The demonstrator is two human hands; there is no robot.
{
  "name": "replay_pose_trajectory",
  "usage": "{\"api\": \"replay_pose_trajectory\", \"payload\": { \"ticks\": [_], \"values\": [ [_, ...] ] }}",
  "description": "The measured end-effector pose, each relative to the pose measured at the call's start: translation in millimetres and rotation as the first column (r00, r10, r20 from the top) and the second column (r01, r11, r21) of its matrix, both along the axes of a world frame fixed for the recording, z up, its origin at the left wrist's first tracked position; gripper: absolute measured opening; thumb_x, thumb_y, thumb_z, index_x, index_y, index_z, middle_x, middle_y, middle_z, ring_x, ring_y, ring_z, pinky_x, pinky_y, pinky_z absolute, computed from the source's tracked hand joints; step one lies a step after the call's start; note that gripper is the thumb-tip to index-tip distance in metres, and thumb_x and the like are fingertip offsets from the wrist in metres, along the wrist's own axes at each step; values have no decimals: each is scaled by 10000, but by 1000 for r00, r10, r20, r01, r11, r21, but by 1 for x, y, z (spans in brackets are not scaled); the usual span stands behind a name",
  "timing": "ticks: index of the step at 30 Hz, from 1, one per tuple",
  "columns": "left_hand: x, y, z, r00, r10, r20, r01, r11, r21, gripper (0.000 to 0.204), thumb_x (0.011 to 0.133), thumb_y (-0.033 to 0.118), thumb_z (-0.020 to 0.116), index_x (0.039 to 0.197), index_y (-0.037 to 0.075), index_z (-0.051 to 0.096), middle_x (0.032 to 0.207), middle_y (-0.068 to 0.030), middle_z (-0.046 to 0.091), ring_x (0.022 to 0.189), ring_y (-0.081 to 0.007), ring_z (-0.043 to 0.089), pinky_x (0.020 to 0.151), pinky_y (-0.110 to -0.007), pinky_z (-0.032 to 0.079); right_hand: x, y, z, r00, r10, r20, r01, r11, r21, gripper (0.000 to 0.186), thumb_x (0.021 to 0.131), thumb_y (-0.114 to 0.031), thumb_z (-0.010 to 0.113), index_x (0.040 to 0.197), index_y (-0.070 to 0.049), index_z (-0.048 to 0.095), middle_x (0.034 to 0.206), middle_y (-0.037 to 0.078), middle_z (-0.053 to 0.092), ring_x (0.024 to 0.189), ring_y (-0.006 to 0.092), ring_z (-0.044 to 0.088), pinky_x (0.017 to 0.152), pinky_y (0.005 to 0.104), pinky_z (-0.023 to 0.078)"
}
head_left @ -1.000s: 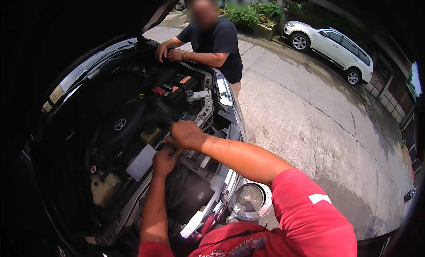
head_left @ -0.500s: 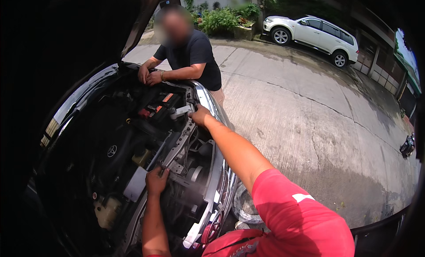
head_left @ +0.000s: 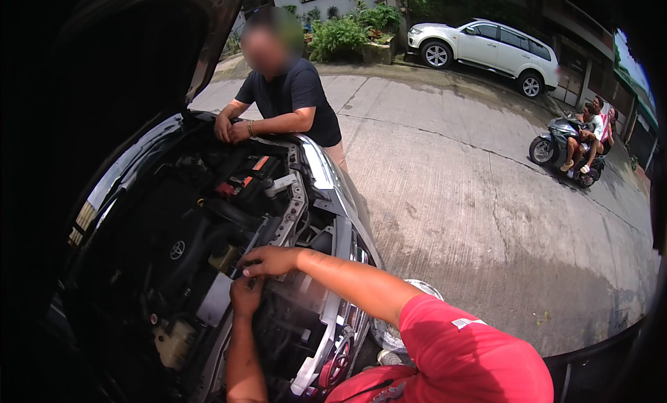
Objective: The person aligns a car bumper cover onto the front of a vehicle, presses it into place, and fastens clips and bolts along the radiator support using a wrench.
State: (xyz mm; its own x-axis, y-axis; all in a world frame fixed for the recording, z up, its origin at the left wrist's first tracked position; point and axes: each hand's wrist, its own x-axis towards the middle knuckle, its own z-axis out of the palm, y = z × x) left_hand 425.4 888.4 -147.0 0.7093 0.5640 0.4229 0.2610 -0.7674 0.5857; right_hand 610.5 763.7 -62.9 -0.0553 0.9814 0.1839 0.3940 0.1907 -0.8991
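Note:
I lean over the open engine bay [head_left: 187, 250] of a grey car. My right hand [head_left: 269, 260] reaches in from the right, its fingers stretched left onto a dark part beside the air box [head_left: 215, 299]. Just below it, my left hand [head_left: 246, 295] is curled, knuckles up, and touches the same spot. Whatever is between the fingers is too small and dark to make out. The black engine cover [head_left: 177, 253] lies to the left of both hands. The battery [head_left: 240, 181] with red caps sits farther back.
The raised hood [head_left: 125, 62] hangs over the left side. A person in a dark shirt [head_left: 292, 101] leans on the far fender with both hands. A white car [head_left: 486, 48] is parked behind. A scooter with riders [head_left: 577, 146] stands on the concrete at the right.
My right hand was stretched out toward the battery half a second ago. It has come back and now sits just above my left hand. My head has tilted and the view has shifted.

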Motion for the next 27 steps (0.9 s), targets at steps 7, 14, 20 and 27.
{"api": "replay_pose_trajectory", "payload": {
  "ticks": [7,14,20,27],
  "values": [
    [-5,-11,12,999,38,-25,-37,999,31,279,912,294,821,1006,34,782,908,-214,763,856,-428,741,727,-488,538,-22,10,8,964,-235,125,232,972,40,433,992,-409,749,1223,-43,735,1073,147,784,1041,323,742,934,423,570],
    [-2,0,4,998,-33,-45,32,999,-25,308,914,292,810,1053,21,765,938,-215,773,915,-460,739,776,-529,568,-42,42,23,694,-593,-408,358,776,-520,332,923,-309,793,1005,10,744,932,210,771,919,363,774,815,455,606],
    [0,-19,23,992,29,-121,-23,999,49,291,914,284,800,982,4,765,908,-240,750,906,-467,729,762,-527,565,-28,-7,27,793,-382,475,384,918,97,411,951,-350,736,1147,10,717,1098,260,752,1060,419,735,910,504,586],
    [-8,8,-3,999,3,-36,-2,1000,25,275,894,326,805,968,62,784,913,-216,760,899,-466,728,751,-528,567,-45,-12,41,763,-333,553,320,939,125,538,962,-368,731,1348,2,672,1293,289,707,1221,430,681,1038,508,546]
  ]
}}
